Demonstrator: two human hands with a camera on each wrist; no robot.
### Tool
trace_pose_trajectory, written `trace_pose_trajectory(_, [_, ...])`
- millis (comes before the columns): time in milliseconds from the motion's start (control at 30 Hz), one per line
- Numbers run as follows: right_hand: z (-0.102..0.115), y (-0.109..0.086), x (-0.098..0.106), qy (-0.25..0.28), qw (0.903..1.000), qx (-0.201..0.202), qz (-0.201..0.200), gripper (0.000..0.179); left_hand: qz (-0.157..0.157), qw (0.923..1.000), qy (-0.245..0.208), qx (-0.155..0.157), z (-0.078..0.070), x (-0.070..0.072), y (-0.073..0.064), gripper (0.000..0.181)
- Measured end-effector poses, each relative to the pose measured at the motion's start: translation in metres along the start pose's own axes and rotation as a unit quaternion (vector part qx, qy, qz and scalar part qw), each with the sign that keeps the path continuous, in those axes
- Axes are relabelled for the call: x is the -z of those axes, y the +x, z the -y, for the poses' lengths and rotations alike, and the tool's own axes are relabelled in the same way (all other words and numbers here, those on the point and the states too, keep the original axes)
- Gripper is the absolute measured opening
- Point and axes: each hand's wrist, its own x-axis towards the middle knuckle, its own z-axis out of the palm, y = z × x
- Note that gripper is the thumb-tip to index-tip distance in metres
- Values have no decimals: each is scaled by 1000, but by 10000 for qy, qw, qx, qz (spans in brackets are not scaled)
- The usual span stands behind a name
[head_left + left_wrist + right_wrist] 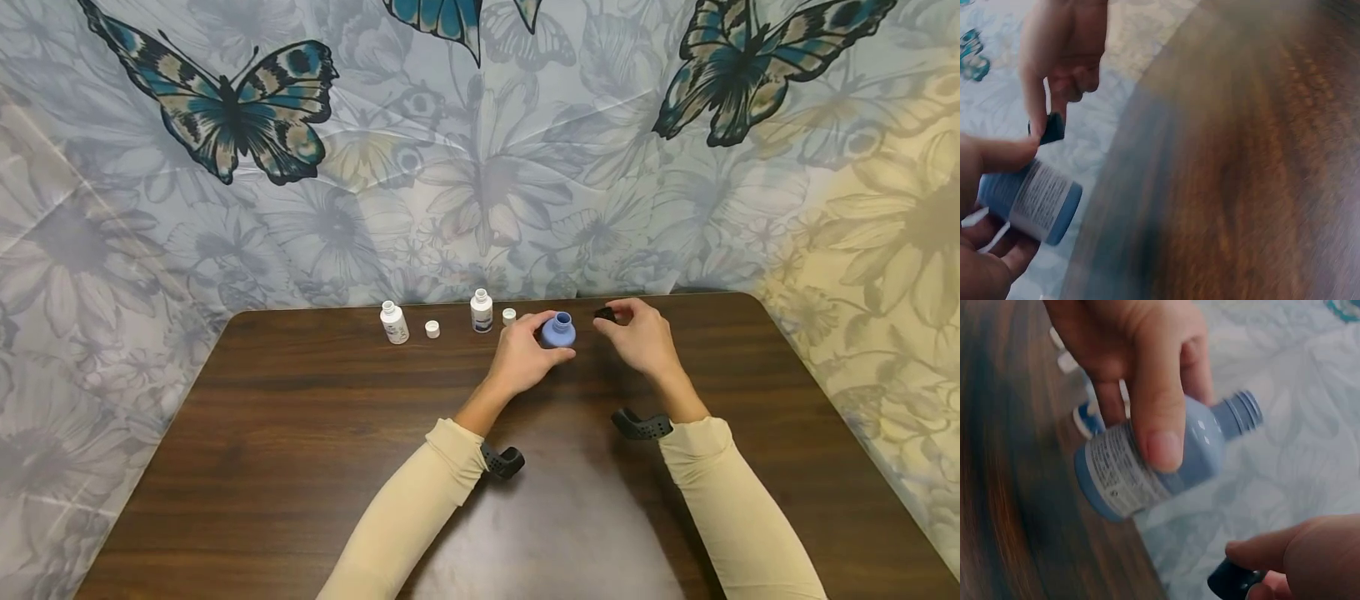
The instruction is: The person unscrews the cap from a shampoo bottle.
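Observation:
My left hand (525, 354) grips a blue bottle (558, 332) round its body, thumb on one side and fingers on the other. The bottle's threaded neck (1240, 415) is bare, and a white printed label (1124, 469) wraps its body. Just to the right, my right hand (641, 335) pinches a small black cap (1234, 579) between thumb and fingers, apart from the bottle. Left of my left hand stand two white bottles, one by the hand (482, 312) and one farther left (393, 323), both with uncovered necks.
Beside the white bottles lie two white caps, one between them (432, 329) and one near my left fingers (509, 317). All stand close to the back edge of the dark wooden table (300, 433). Behind it hangs a butterfly-print cloth (487, 183).

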Motion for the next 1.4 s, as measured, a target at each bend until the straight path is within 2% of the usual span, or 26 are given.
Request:
trace_pose_trajectory(200, [-17, 12, 4, 160, 9989, -308, 307, 53, -13, 9990, 201, 395, -3, -12, 9, 63])
trace_pose_trajectory(467, [-33, 26, -10, 605, 9953, -568, 493, 61, -316, 9955, -230, 866, -5, -24, 29, 65])
trace_pose_trajectory(600, [-40, 34, -15, 952, 9912, -641, 660, 61, -531, 9937, -417, 891, -5, -29, 40, 63])
trace_pose_trajectory(700, [-45, 40, -15, 983, 9901, -734, 684, 57, -609, 9924, -527, 935, -4, -31, 46, 63])
trace_pose_trajectory(833, [-49, 46, -16, 926, 9904, -785, 660, 54, -590, 9906, -662, 1046, 3, -34, 51, 65])
trace_pose_trajectory(1033, [-46, 53, -25, 1231, 9871, -748, 698, 51, -508, 9900, -751, 1077, 14, -35, 57, 65])
trace_pose_trajectory(1233, [-49, 53, -21, 1065, 9888, -851, 614, 52, -433, 9890, -810, 1156, 13, -39, 62, 64])
trace_pose_trajectory(1400, [-56, 52, -19, 1222, 9875, -888, 458, 51, -518, 9882, -784, 1210, 12, -42, 64, 64])
